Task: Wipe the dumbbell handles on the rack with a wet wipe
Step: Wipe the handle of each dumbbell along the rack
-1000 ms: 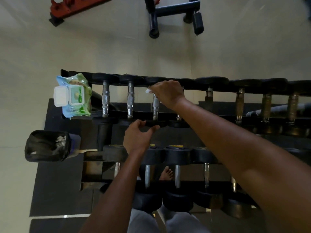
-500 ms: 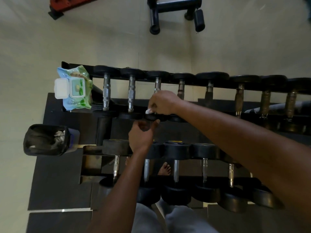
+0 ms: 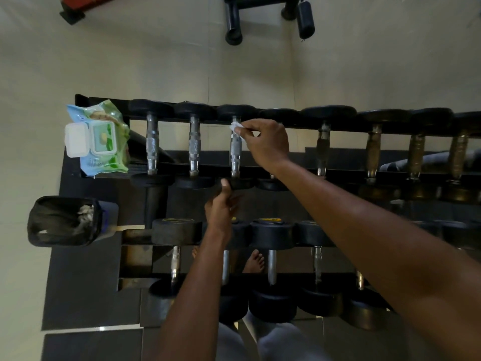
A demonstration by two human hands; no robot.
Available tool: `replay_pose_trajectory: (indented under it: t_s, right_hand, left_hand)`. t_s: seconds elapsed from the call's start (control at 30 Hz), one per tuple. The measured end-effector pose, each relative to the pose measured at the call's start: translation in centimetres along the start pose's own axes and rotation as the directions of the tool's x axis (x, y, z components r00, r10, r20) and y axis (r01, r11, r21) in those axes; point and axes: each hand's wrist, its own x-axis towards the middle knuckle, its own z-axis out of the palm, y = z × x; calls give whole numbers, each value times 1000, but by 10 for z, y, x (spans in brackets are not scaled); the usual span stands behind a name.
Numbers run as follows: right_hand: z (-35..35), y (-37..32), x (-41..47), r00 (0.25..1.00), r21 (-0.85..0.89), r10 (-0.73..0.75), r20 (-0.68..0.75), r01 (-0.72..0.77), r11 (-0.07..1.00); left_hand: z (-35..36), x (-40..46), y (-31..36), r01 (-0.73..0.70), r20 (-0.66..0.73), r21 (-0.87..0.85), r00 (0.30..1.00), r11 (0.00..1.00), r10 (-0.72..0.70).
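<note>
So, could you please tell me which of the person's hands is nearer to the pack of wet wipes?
Left. The left hand touches the near head of the third dumbbell, lower right of the wet wipes pack. The right hand, pinching a wipe at that dumbbell's handle, is farther right.

A: The wet wipe [image 3: 236,127] is white; the handle [image 3: 235,149] under it is silver with knurling.

B: And the pack of wipes [image 3: 100,139], upper left of the frame?

A: Blue and green, white lid. The handles at far right [image 3: 416,155] look brownish, perhaps rust.
</note>
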Motion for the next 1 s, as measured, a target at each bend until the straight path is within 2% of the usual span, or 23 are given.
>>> replay_pose_trajectory:
  t_s: [0.1, 0.2, 0.3, 0.37, 0.53, 0.63, 0.7, 0.77, 0.83, 0.87, 0.93, 1.0]
  right_hand:
    - [4, -2, -2, 998, -42, -10, -56, 8, 999]
    - [6, -1, -6, 990, -65, -50, -131, 42, 997]
    - [10, 2, -8, 980, -94, -64, -189, 47, 994]
    - [12, 1, -7, 971, -109, -75, -226, 52, 993]
    - [17, -4, -4, 966, -116, -85, -243, 58, 992]
    - [20, -7, -2, 971, -122, -57, -231, 29, 992]
    - [25, -8, 0, 978, -166, -32, -207, -3, 986]
    - [26, -8, 2, 979, -177, 19, -203, -55, 983]
    - [24, -6, 3, 980, -163, 58, -190, -90, 982]
    - [22, -5, 2, 983, -165, 61, -170, -90, 982]
    - [15, -1, 0, 994, -179, 33, -109, -52, 982]
    - [9, 4, -5, 999, -197, -10, -34, 3, 980]
  left_hand:
    - [0, 2, -4, -77, -70, 98, 994, 992, 84]
    - [0, 5, -3, -84, -122, 61, 988, 995, 91]
    - [-5, 6, 7, 18, 34, -87, 999, 996, -15]
    - [-7, 7, 8, 35, 97, -92, 995, 995, -26]
    - [-2, 6, -1, -1, 16, -69, 1000, 998, 2]
    - [-7, 4, 10, 9, 49, -109, 999, 994, -4]
    - [-7, -1, 14, 31, 41, -45, 999, 998, -29]
    - [-3, -14, 13, 11, -81, 158, 997, 987, 2]
    - [-1, -30, 13, -52, -255, 449, 949, 892, 184]
    - [-1, -37, 16, -140, -265, 577, 900, 804, 347]
    - [0, -46, 26, -332, -114, 737, 798, 589, 592]
    - [3, -47, 41, -379, 8, 808, 772, 451, 635]
